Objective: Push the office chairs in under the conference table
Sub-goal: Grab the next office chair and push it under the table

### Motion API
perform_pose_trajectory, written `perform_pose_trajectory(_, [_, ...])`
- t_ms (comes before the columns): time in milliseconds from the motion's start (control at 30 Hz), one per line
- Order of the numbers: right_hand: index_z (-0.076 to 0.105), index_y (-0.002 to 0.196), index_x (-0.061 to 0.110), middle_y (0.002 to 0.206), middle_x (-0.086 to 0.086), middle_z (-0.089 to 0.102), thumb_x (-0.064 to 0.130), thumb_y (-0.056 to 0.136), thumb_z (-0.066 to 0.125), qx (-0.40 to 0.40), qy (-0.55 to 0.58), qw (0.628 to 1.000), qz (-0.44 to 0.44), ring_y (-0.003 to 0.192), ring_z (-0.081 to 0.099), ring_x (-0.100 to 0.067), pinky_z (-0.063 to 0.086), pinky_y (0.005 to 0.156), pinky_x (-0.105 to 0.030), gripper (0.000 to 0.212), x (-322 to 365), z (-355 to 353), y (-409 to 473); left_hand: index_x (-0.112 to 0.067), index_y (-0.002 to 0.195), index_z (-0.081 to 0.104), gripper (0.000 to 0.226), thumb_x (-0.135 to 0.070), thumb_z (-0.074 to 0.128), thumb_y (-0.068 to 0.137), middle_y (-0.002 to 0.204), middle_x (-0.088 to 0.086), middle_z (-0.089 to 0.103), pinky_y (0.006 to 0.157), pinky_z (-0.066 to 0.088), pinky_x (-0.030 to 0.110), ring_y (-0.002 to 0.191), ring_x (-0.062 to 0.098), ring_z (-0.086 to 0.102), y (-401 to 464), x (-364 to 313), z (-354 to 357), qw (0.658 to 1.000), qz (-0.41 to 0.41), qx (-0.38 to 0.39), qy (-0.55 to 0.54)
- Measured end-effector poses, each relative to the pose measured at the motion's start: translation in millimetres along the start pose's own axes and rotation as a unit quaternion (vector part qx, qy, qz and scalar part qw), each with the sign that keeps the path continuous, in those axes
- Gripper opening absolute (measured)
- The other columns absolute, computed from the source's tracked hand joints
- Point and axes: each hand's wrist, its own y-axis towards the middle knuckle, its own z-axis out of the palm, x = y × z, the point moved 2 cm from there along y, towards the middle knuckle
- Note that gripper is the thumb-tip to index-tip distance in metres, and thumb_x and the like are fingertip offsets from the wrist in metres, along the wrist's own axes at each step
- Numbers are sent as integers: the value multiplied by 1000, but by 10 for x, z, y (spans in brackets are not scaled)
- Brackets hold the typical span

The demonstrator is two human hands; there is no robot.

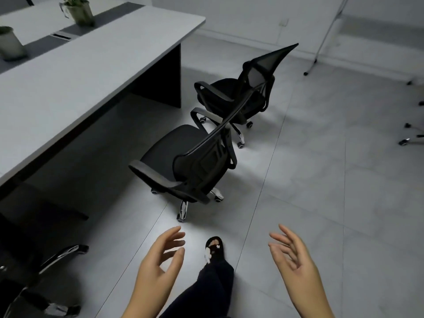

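Two black mesh office chairs stand on the floor beside the grey conference table (96, 65), both clear of its edge. The nearer chair (183, 161) has its back towards me and its seat facing the table. The farther chair (243, 92) stands behind it, near the table's end panel. My left hand (160, 260) and my right hand (291, 253) are raised in front of me, short of the nearer chair, fingers relaxed and spread, holding nothing. A third chair's base (59, 255) shows at the lower left, partly under the table.
Two potted plants (78, 10) stand on the table top along a dark centre strip. My foot in a black sandal (214, 249) is on the tiled floor between my hands. A whiteboard stand leg (321, 44) and other chair casters (410, 134) sit at the right.
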Motion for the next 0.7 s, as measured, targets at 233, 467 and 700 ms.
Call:
perform_pose_trajectory(233, [50,119,31,104,12,66,11,86,58,-11,-14,999,-33,95,59,8,42,72,0,40,348,-213,1328,-47,105,55,32,-41,55,74,106,-20,64,77,47,9,98,4,62,1332,-443,417,999,40,-18,-7])
perform_pose_trajectory(467, [48,118,36,111,13,61,14,86,58,51,-38,996,-67,98,57,8,42,74,0,40,797,-158,2470,-47,104,56,37,-22,55,78,103,-18,65,80,47,10,97,5,63,2213,-666,541,996,48,-69,18])
perform_pose_trajectory(700, [48,110,44,113,14,60,14,86,59,176,-79,977,-87,98,58,6,44,78,-3,40,983,-49,3575,-54,105,53,56,-3,61,84,106,-23,63,78,45,8,96,0,62,2609,-551,766,981,-7,-179,73])
